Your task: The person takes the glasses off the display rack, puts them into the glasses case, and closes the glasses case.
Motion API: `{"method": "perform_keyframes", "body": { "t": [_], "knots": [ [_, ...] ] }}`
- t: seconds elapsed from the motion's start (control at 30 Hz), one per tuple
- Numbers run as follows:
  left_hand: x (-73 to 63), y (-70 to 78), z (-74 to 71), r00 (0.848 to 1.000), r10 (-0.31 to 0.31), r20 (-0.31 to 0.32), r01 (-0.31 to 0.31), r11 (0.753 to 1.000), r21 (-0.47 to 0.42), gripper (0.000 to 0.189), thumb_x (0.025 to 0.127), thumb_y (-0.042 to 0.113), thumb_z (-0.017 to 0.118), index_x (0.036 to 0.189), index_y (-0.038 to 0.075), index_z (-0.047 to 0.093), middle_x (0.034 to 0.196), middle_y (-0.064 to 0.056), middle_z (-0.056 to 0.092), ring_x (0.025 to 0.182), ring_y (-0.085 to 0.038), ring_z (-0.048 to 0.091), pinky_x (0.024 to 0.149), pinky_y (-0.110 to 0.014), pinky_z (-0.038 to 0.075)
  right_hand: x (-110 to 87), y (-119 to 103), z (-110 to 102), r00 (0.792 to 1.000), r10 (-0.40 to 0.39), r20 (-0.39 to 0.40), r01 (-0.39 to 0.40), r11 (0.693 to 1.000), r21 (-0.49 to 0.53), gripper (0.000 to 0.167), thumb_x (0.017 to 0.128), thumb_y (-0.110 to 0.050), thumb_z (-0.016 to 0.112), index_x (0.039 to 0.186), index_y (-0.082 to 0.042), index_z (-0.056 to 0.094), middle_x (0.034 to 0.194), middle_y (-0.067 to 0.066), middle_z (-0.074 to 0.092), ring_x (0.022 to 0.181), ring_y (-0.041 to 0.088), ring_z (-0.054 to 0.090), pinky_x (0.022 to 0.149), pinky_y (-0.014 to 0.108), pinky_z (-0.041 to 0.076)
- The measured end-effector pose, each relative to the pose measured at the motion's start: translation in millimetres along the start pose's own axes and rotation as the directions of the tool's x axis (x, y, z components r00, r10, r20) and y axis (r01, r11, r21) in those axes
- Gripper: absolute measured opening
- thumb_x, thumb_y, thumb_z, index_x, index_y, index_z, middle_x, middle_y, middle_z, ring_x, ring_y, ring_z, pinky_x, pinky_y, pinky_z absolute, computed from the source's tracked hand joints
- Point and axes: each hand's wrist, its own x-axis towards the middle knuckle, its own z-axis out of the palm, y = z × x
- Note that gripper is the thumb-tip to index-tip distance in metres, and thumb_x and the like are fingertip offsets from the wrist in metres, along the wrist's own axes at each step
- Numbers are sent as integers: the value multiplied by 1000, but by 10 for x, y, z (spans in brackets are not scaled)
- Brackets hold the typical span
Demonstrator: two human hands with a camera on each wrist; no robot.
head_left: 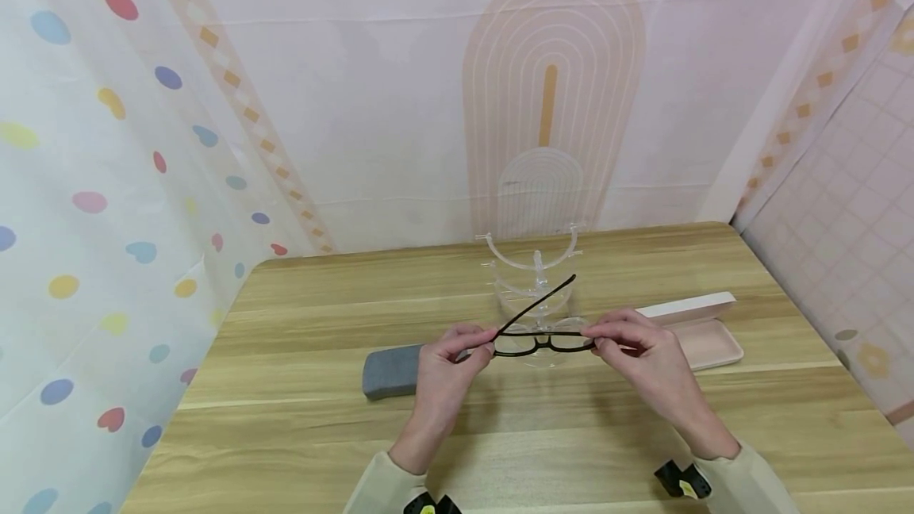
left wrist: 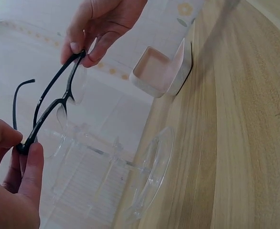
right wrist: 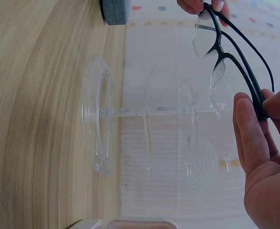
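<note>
Between both hands, above the table, is a pair of black-framed eyeglasses. My left hand pinches one end of the frame by the hinge between thumb and fingers. At the other end, my right hand pinches the frame's corner in the same manner. The temple on the left side stands out away from me; the other lies folded across behind the lenses, best seen in the right wrist view. Just behind the eyeglasses stands a clear plastic display stand with curved tiers, its base partly hidden by them.
A grey glasses case lies beside my left hand, partly covered by it. Past my right hand sits a white glasses case with its lid up and a pink lining. The wooden table ends at a patterned curtain.
</note>
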Motion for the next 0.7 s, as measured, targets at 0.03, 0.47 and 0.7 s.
{"method": "perform_keyframes", "body": {
  "t": [0.03, 0.47, 0.7],
  "knots": [
    [-1, 1, -1, 1000, -1, 2, 1, 1000, -2, 20, 83, -9, 74, 102, -7, 79, 97, -7, 71, 96, -19, 68, 74, -19, 56, 0, 1, 1, 1000, -2, 1, 2, 1000, 0, 25, 92, 10, 66, 103, -6, 81, 107, 8, 69, 91, 6, 69, 79, 21, 60],
    [9, 4, 8, 999, -20, 27, 19, 999, 31, 17, 83, -9, 74, 98, -3, 81, 98, -9, 70, 94, -17, 68, 75, -21, 57, 2, 14, -4, 1000, 6, 6, -6, 1000, 14, 25, 92, 11, 64, 103, -4, 81, 107, 8, 69, 90, 7, 70, 78, 23, 60],
    [11, -6, 2, 999, -25, 36, 23, 998, 65, 17, 84, -8, 74, 97, 0, 82, 98, -11, 71, 94, -18, 68, 74, -22, 57, -2, 15, -9, 1000, 3, 5, -3, 1000, 20, 26, 92, 12, 64, 103, -5, 81, 107, 9, 69, 89, 7, 70, 78, 23, 60]
  ]
}}
